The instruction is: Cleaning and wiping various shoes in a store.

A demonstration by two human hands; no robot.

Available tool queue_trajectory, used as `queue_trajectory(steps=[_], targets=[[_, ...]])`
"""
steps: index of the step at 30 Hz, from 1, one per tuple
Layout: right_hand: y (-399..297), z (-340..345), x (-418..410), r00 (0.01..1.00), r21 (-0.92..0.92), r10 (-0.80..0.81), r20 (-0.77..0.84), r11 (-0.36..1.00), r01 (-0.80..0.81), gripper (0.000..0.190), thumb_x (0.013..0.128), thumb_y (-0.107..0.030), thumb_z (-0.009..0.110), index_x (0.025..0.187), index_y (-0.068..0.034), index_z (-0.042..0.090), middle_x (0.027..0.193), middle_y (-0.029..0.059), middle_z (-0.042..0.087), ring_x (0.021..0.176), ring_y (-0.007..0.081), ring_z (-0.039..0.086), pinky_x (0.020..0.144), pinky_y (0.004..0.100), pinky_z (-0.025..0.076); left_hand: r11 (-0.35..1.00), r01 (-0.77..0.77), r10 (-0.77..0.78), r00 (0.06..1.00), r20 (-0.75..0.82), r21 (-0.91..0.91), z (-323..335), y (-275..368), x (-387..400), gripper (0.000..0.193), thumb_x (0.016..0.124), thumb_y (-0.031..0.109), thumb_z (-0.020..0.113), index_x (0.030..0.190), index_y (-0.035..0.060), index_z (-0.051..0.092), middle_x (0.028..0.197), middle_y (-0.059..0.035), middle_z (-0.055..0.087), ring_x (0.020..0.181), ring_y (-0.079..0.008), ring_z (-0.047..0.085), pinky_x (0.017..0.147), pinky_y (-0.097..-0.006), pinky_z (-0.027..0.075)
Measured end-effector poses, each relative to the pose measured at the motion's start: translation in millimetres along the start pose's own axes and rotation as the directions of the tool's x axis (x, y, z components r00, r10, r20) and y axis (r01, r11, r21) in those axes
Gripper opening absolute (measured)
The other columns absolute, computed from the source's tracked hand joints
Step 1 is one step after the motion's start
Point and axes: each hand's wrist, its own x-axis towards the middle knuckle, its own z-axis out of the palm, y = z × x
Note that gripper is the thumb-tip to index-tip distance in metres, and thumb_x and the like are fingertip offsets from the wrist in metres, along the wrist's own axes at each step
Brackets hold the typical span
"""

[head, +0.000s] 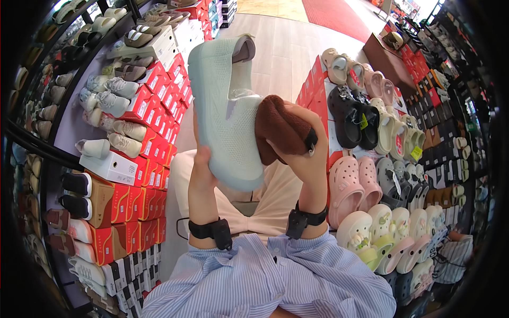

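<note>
A pale mint knit slip-on shoe (234, 135) is held up in front of me, its toe towards me and its grey-lined heel away. My left hand (203, 163) grips the shoe along its left edge near the toe, the fingers partly hidden behind the sole. In my right hand (304, 147) is a folded dark brown plush cloth (282, 129), which touches the right side of the shoe's upper. Some clear wrapping shows inside the shoe's opening. Black straps with small black boxes sit on both forearms.
Red shoe boxes (135, 107) with sneakers on top are stacked at the left. At the right, pink clogs (346, 187), black clogs (348, 119) and other clogs stand on more boxes. Shelves of shoes line both sides. Part of a person in striped clothing (453, 258) shows at the lower right.
</note>
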Motion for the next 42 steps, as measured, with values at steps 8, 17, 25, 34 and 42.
queue_trajectory(steps=[8, 17, 25, 34, 42], targets=[[-15, 7, -2, 0.794, -0.115, 0.189, 0.577, 0.982, -0.15, 0.042, 0.064, 0.002, 0.067, 0.105, -0.005, 0.06, 0.103, 0.0088, 0.061, 0.092, 0.0205, 0.06, 0.079, 0.0292, 0.047, 0.998, -0.056, 0.065, 0.953, -0.296, 0.036, 11, 10, 10, 0.071, 0.08, 0.03, 0.051, 0.14, 0.0057, 0.022, 0.138, -0.0137, 0.03, 0.124, -0.0247, 0.036, 0.1, -0.0378, 0.032], [-7, 20, -10, 0.95, -0.056, 0.051, 0.308, 0.998, -0.036, 0.052, 0.06, 0.009, 0.067, 0.11, -0.005, 0.057, 0.109, 0.0112, 0.059, 0.1, 0.0222, 0.058, 0.084, 0.0296, 0.046, 0.955, -0.032, 0.111, 0.961, -0.255, 0.296, 8, 6, 5, 0.063, 0.075, 0.024, 0.059, 0.133, 0.007, 0.041, 0.118, -0.008, 0.035, 0.108, -0.0212, 0.044, 0.095, -0.0326, 0.036], [-8, 22, -9, 0.979, -0.036, 0.149, -0.138, 0.987, -0.155, 0.051, 0.067, 0.001, 0.073, 0.113, 0.0, 0.052, 0.11, 0.0114, 0.058, 0.101, 0.0184, 0.056, 0.088, 0.0304, 0.045, 0.69, -0.23, 0.322, 0.947, -0.007, 0.687, 15, 12, -3, 0.071, 0.064, 0.032, 0.071, 0.127, 0.0082, 0.049, 0.12, -0.0116, 0.033, 0.112, -0.026, 0.036, 0.094, -0.0396, 0.035], [-9, 11, -12, 0.861, 0.062, 0.312, 0.401, 0.929, -0.365, 0.046, 0.066, 0.0, 0.073, 0.108, -0.001, 0.055, 0.105, 0.0077, 0.06, 0.099, 0.0154, 0.057, 0.087, 0.0295, 0.045, 0.773, -0.316, 0.511, 0.824, -0.245, 0.55, 19, 13, -9, 0.077, 0.067, 0.034, 0.068, 0.132, 0.0037, 0.039, 0.122, -0.011, 0.033, 0.114, -0.0242, 0.036, 0.096, -0.0386, 0.031], [4, 10, -17, 0.847, 0.052, 0.308, 0.434, 0.93, -0.364, 0.048, 0.065, 0.001, 0.073, 0.109, -0.002, 0.054, 0.106, 0.0089, 0.06, 0.101, 0.0162, 0.056, 0.088, 0.0302, 0.044, 0.94, -0.291, 0.338, 0.867, -0.366, 0.178, 26, 28, -14, 0.081, 0.072, 0.041, 0.058, 0.135, -0.0005, 0.029, 0.133, -0.0151, 0.035, 0.121, -0.0254, 0.039, 0.099, -0.0376, 0.033]])
